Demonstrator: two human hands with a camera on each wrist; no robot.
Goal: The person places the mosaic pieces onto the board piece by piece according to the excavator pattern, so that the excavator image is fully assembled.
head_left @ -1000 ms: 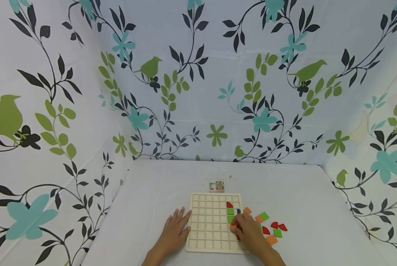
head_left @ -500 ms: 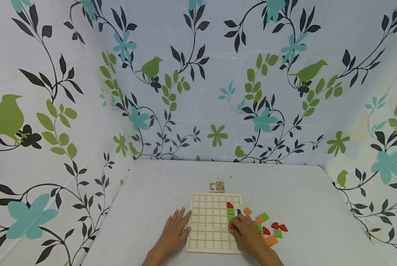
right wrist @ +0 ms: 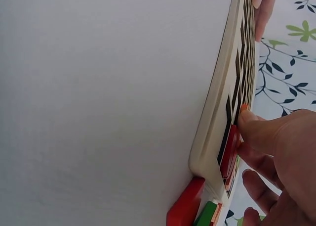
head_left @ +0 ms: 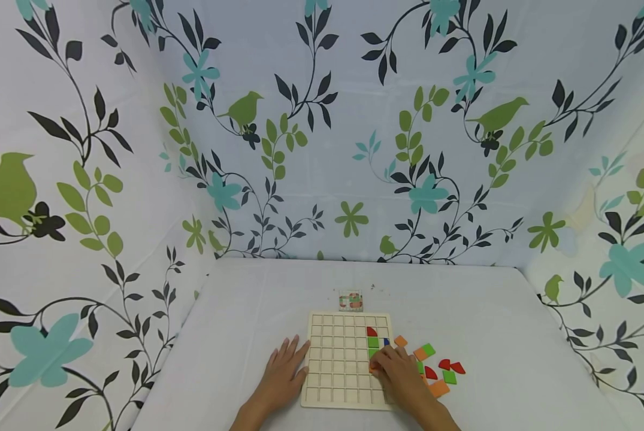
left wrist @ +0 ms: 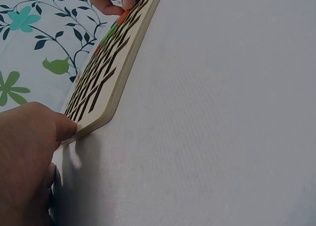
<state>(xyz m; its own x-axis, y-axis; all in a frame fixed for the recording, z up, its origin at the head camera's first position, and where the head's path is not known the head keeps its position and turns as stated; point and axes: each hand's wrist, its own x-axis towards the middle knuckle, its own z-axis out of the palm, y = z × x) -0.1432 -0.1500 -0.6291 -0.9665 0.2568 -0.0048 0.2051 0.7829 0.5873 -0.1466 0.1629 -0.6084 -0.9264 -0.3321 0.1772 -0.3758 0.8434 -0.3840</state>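
A pale wooden grid board (head_left: 338, 362) lies on the white table. My left hand (head_left: 285, 374) rests flat at its left edge, fingers spread; in the left wrist view the thumb (left wrist: 64, 127) touches the board's corner. With thumb and fingertips, my right hand (head_left: 399, 374) pinches an orange tile (right wrist: 244, 108) at a cell in the right part of the board. Set in cells above that hand are a red quarter-round tile (head_left: 372, 331) and green tiles (head_left: 373, 342). A blue-marked tile (head_left: 386, 342) is partly hidden by the hand. One more red tile (right wrist: 229, 149) sits in the board below the thumb.
Loose orange, green and red tiles (head_left: 431, 372) lie right of the board, some partly behind the right hand. A small pattern card (head_left: 351, 300) lies beyond the board's far edge. A patterned cloth (head_left: 322, 149) hangs behind and beside the table.
The right hand has shifted slightly left with the orange tile, its fingertips settling at a cell under the green tiles. The left hand has stayed in place.
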